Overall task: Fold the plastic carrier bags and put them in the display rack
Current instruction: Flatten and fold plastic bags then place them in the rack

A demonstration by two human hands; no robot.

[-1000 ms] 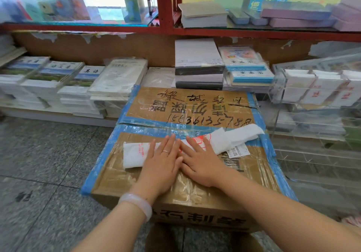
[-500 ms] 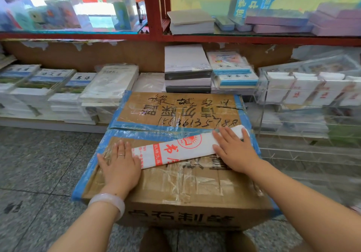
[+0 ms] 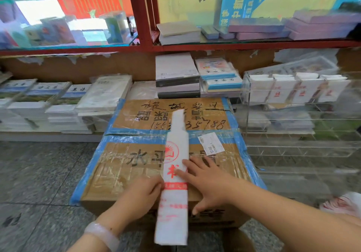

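A white plastic carrier bag (image 3: 176, 150) with red print is folded into a long narrow strip. It lies lengthwise on a taped cardboard box (image 3: 125, 165), and its near end hangs over the box's front edge. My left hand (image 3: 140, 197) has curled fingers that pinch the strip's left edge. My right hand (image 3: 205, 175) lies flat with spread fingers, pressing on the strip's right side. The clear acrylic display rack (image 3: 254, 134) stands to the right, and its top row holds several folded white bags (image 3: 297, 88).
Stacks of exercise books (image 3: 58, 105) fill the low shelf behind and to the left of the box. A red-framed glass shelf (image 3: 140, 44) runs above. More white and red bags (image 3: 341, 203) lie at the lower right. Grey stone floor (image 3: 35, 173) is on the left.
The strip lay crosswise on the box with my hands at its two ends. It now points away from me, and both hands have come together at its near half.
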